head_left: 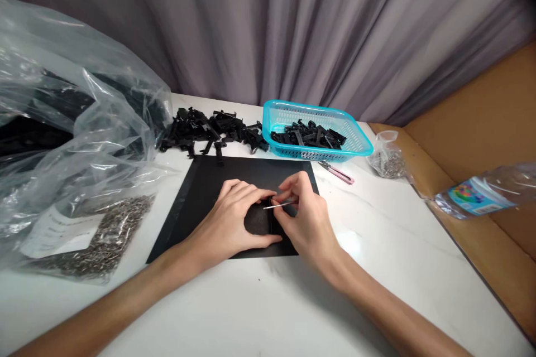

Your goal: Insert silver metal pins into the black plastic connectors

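Observation:
My left hand (228, 217) curves over the black mat (201, 206), its thumb and fingers closed on the two ends of a small black plastic part (275, 226). Between the thumb and fingertips of my right hand (304, 209) is a thin silvery metal rod (270, 207), lying roughly level and pointing left across the part. Whether the rod touches the part I cannot tell. My fingers hide much of the part, which is dark against the mat.
Loose black plastic parts (209, 125) lie behind the mat, beside a blue basket (364, 148) holding more. Pink-handled snips (341, 174) and a small bag of metal pieces (389, 159) are right. Left stands a large clear bag (113, 117), near bagged metal pins (113, 240). A bottle (473, 195) rests against cardboard (473, 106).

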Tool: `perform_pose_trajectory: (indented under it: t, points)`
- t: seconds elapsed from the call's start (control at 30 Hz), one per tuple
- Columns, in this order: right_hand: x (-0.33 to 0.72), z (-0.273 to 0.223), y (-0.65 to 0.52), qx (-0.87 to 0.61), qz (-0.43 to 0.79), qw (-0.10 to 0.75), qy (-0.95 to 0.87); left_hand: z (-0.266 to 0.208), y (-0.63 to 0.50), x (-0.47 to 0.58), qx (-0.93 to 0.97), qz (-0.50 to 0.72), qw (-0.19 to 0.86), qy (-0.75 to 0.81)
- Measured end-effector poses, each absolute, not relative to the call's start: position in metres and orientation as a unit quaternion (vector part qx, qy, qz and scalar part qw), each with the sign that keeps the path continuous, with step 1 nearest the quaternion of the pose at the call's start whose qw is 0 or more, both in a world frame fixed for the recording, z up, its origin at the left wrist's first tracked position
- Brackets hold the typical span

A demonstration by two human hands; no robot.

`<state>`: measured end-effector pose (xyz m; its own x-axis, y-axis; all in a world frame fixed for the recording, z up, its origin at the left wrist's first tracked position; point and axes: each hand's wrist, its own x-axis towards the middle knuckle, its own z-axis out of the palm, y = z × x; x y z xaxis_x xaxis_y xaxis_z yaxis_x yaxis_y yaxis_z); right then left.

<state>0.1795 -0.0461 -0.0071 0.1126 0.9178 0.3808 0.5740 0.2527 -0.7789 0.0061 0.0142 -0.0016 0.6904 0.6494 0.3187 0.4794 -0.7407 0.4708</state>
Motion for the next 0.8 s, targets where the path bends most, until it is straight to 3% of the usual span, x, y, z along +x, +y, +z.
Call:
perform_pose_trajectory:
  t: [0.23, 0.57, 0.8]
  points:
    - [0.180, -0.011, -0.051, -0.562, 0.103, 0.428, -0.701, -0.004, 0.014, 0.002, 0.902, 0.258, 0.165, 0.305]
    - [0.187, -0.019, -0.051, -0.535, 0.109, 0.500, -0.672, 0.001, 0.005, -0.003, 0.874, 0.312, 0.193, 0.318]
    - [0.187, -0.018, -0.054, -0.483, -0.009, 0.524, -0.701, -0.005, 0.003, -0.002, 0.824, 0.361, 0.335, 0.278]
